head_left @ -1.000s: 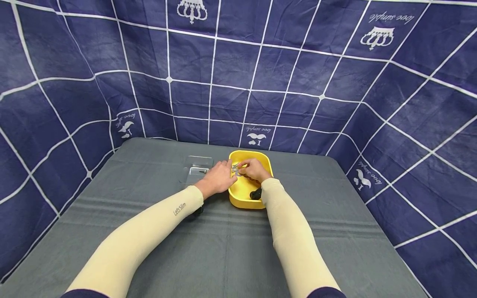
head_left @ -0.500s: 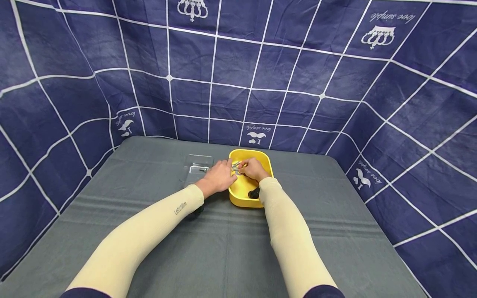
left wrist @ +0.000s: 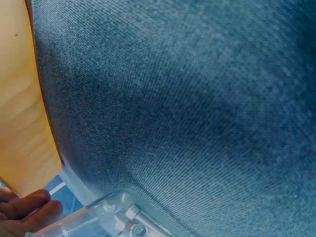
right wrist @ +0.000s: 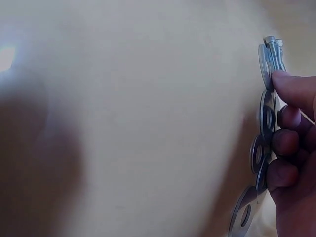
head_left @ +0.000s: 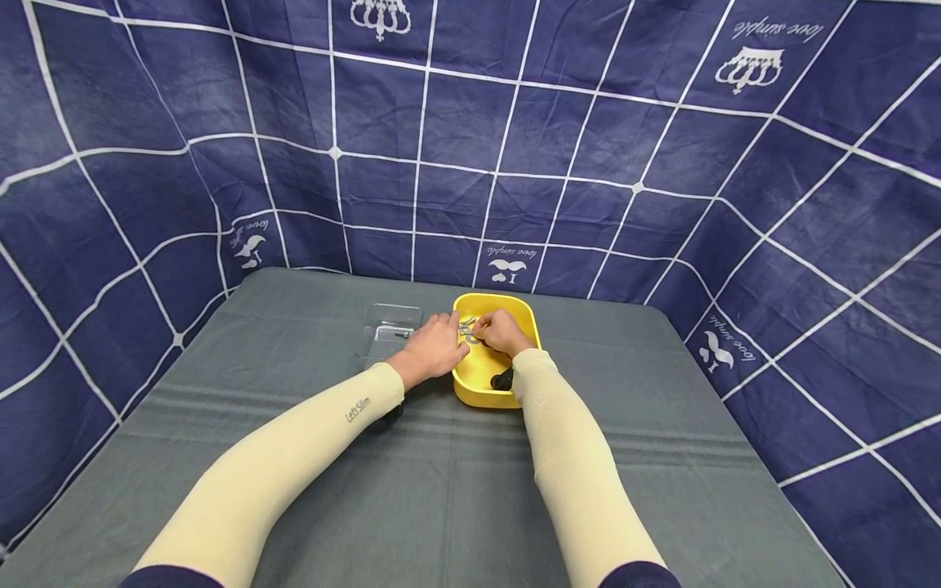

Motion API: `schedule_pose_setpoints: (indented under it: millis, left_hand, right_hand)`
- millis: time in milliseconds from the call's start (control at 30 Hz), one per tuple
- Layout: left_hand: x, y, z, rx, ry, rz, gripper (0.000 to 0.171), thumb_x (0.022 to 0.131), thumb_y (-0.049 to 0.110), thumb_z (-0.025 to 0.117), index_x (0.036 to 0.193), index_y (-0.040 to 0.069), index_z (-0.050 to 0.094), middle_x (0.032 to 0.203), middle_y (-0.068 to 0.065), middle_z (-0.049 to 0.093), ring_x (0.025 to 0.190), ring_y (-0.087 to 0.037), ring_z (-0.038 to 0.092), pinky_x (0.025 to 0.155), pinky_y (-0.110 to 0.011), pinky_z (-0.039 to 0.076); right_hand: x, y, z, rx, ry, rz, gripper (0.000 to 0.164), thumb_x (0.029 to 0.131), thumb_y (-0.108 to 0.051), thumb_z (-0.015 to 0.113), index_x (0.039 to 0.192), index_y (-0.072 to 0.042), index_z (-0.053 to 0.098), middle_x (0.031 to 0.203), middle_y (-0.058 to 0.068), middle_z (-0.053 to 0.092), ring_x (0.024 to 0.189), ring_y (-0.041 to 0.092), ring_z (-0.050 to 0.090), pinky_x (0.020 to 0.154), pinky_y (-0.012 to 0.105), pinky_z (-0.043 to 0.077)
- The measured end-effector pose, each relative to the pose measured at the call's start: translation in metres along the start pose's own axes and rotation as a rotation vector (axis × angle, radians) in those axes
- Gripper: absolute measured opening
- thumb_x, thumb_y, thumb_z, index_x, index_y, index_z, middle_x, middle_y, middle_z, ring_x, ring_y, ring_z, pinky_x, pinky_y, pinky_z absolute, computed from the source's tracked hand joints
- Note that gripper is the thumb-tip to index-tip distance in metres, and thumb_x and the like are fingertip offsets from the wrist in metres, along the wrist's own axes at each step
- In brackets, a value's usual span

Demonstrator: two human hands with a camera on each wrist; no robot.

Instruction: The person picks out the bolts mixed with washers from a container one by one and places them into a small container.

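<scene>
My left hand (head_left: 437, 347) grips the left wall of a yellow bin (head_left: 481, 400), thumb over the rim; in the left wrist view its fingertips (left wrist: 37, 205) show beside the outside of the wall. Inside the bin, my right hand (head_left: 501, 333) has its thumb and fingers bent around metal hardware. The right wrist view shows the thumb against a bolt (right wrist: 275, 54), with a second bolt head beside it. Several flat washers (right wrist: 266, 116) stand out in a row along the fingers; whether they are held or lie behind cannot be told.
Left of the bin, a clear plastic box (head_left: 384, 341) holds several bolts (left wrist: 145, 219). A black object (head_left: 502, 380) lies in the bin's near part. Another dark object (head_left: 393, 412) is partly hidden by the left forearm. Blue gridded cloth (head_left: 485, 204) hangs around the grey table (head_left: 441, 490).
My right hand has shifted very slightly within the bin, and bolts near its fingertips lie a little differently. The left hand stays at the rim.
</scene>
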State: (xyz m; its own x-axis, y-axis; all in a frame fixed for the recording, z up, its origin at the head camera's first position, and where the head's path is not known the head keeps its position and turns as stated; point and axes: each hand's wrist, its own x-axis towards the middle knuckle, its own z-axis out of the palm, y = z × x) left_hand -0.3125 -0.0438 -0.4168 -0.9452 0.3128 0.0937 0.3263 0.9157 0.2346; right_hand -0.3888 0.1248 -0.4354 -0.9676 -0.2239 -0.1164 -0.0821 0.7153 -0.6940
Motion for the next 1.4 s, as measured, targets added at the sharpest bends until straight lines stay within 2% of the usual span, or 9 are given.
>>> schedule_pose_setpoints:
  millis: [167, 400, 767, 967, 1167, 1400]
  left_hand:
    - [0.000, 0.001, -0.002, 0.009, 0.002, 0.009, 0.069, 0.099, 0.035, 0.049, 0.151, -0.006, 0.031, 0.135, -0.024, 0.053, 0.125, -0.038, 0.051, 0.108, -0.046, 0.044]
    - [0.002, 0.000, -0.002, 0.001, 0.004, -0.003, 0.068, 0.096, 0.038, 0.050, 0.147, -0.004, 0.035, 0.132, -0.022, 0.054, 0.121, -0.038, 0.052, 0.104, -0.048, 0.046]
    - [0.001, -0.002, 0.001, 0.082, 0.023, 0.017, 0.064, 0.096, 0.041, 0.052, 0.140, -0.004, 0.043, 0.127, -0.020, 0.055, 0.119, -0.036, 0.051, 0.104, -0.048, 0.046]
    - [0.001, -0.003, 0.001, 0.105, 0.022, 0.017, 0.065, 0.096, 0.043, 0.051, 0.141, -0.004, 0.044, 0.129, -0.020, 0.055, 0.121, -0.035, 0.051, 0.106, -0.049, 0.044]
    - [0.003, -0.004, -0.001, 0.135, 0.052, 0.028, 0.063, 0.096, 0.045, 0.052, 0.137, -0.002, 0.048, 0.126, -0.019, 0.057, 0.120, -0.035, 0.052, 0.107, -0.049, 0.042]
    - [0.004, -0.005, -0.004, 0.171, 0.050, 0.038, 0.065, 0.096, 0.048, 0.049, 0.138, -0.001, 0.049, 0.126, -0.018, 0.058, 0.121, -0.035, 0.052, 0.106, -0.049, 0.041]
  right_hand:
    - [-0.001, -0.002, -0.003, -0.016, -0.005, 0.008, 0.014, 0.096, -0.012, 0.066, 0.088, -0.004, 0.075, 0.071, 0.002, 0.061, 0.058, 0.014, 0.049, 0.054, 0.022, 0.041]
    - [0.002, 0.000, -0.003, -0.051, -0.011, -0.027, 0.015, 0.097, -0.010, 0.064, 0.091, -0.001, 0.075, 0.067, 0.001, 0.059, 0.053, 0.012, 0.047, 0.049, 0.021, 0.039]
    - [0.002, 0.007, -0.001, -0.063, -0.042, -0.005, 0.021, 0.098, -0.013, 0.061, 0.084, -0.003, 0.073, 0.058, 0.001, 0.053, 0.045, 0.014, 0.045, 0.043, 0.025, 0.037]
    - [0.002, 0.006, 0.000, -0.044, -0.031, -0.015, 0.020, 0.097, -0.011, 0.061, 0.085, -0.002, 0.073, 0.062, 0.002, 0.056, 0.047, 0.015, 0.048, 0.044, 0.025, 0.040]
    - [-0.002, 0.002, -0.005, -0.079, -0.001, -0.079, 0.018, 0.098, -0.011, 0.061, 0.089, -0.001, 0.074, 0.069, 0.003, 0.062, 0.054, 0.013, 0.052, 0.051, 0.021, 0.043]
    - [-0.008, -0.003, -0.014, -0.015, -0.029, -0.101, 0.020, 0.099, -0.009, 0.058, 0.095, 0.005, 0.072, 0.082, 0.013, 0.066, 0.063, 0.017, 0.057, 0.057, 0.023, 0.047]
